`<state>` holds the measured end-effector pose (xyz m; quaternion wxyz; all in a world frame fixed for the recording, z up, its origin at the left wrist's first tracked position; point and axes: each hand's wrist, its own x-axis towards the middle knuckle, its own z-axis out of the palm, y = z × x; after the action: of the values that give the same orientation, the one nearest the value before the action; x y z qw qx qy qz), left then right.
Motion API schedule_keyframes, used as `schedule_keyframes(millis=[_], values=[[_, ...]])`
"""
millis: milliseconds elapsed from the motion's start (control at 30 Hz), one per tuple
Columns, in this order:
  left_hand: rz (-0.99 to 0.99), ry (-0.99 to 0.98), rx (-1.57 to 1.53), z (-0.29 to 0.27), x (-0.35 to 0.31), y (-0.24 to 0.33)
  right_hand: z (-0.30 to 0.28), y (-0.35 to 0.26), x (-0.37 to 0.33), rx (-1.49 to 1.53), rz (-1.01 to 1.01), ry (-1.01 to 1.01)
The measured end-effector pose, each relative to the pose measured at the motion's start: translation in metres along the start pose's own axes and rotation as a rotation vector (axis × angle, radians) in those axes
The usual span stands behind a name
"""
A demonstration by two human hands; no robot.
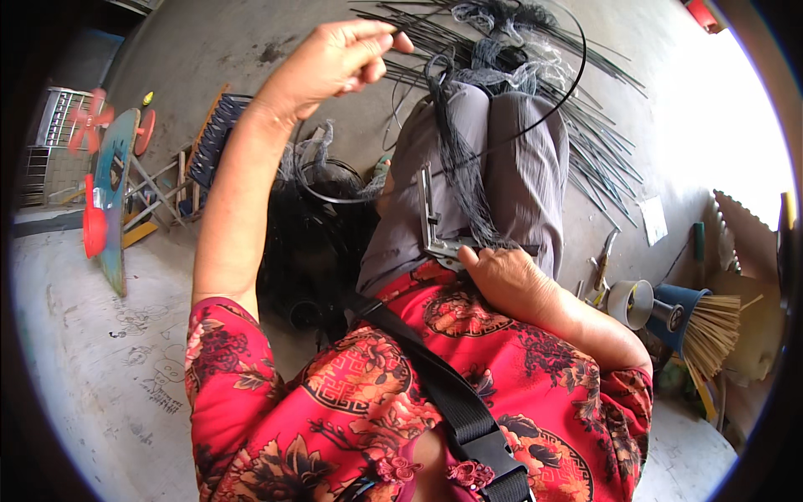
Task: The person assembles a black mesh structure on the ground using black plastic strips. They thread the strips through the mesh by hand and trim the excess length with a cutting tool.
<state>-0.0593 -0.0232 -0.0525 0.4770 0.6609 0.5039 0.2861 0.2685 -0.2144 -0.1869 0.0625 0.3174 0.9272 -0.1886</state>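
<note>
Right hand (508,278) clasps the metal bracket (443,248); black netting (458,159) lies beyond it; leftward of it, left hand (347,58) curls, contents unclear

We note a smooth metal bracket (429,232), fine thread-like netting (457,159), matt cloth trousers (529,167), a woven strap (418,356), a smooth plastic buckle (495,456) and a rough-looking concrete floor (213,50).
</note>
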Motion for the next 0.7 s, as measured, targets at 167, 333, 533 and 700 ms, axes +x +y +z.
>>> schedule_keyframes(millis=[167, 333, 533, 700], values=[[-0.071, -0.019, -0.101, -0.003, -0.008, 0.019, -0.026, 0.01, -0.006, 0.121, 0.012, 0.028], [0.255, 0.326, -0.131, -0.061, -0.023, 0.053, -0.091, 0.029, -0.033, 1.343, 0.037, 0.428], [0.243, 0.208, -0.226, -0.001, -0.017, 0.054, -0.083, 0.109, -0.015, 1.474, -0.002, 0.773], [0.075, 0.055, -0.347, 0.059, 0.002, 0.007, -0.018, 0.148, 0.013, 1.285, 0.304, 0.835]])
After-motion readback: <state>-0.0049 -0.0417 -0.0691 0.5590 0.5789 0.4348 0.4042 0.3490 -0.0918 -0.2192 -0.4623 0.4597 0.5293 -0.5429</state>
